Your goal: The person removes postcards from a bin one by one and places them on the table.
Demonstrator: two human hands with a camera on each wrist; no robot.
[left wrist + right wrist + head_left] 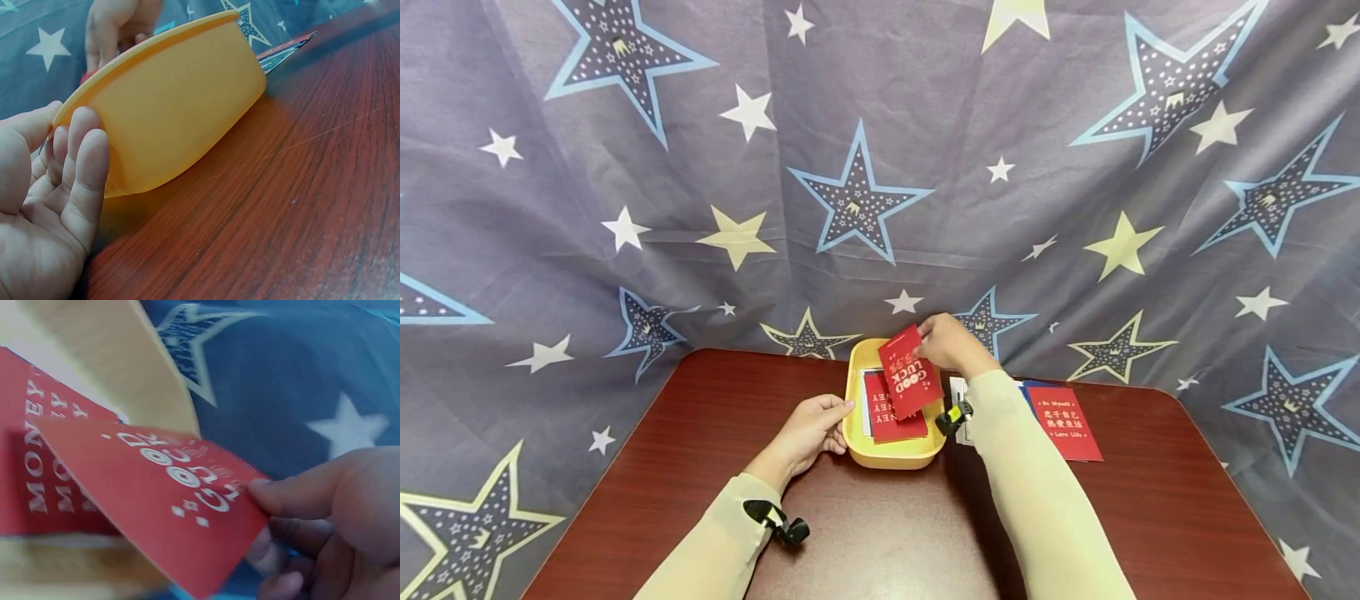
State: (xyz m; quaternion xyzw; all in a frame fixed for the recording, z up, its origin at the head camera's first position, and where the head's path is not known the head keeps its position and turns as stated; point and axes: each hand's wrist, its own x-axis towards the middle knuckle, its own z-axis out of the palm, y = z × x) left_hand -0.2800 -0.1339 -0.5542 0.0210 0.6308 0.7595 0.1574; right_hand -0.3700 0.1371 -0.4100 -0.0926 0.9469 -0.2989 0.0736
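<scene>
A yellow plastic tray [895, 461] with raised sides stands on the table. My left hand [808, 433] holds its left side, the thumb at the rim and the fingers against the outer wall [169, 119]. Between thumb and fingers, my right hand [951, 343] pinches a red card printed GOOD LUCK [910, 371], tilted over the tray. In the right wrist view that GOOD LUCK card [156, 494] partly covers a red card printed MONEY [37, 462]. The MONEY card lies inside the tray, on top of something with a white edge.
Right of the tray, a red card with white writing [1063, 423] lies over a blue one [1030, 392]. White printed papers [958, 392] lie partly hidden behind the right forearm. A star-patterned grey curtain [850, 275] hangs along the back edge of the red-brown table [700, 417].
</scene>
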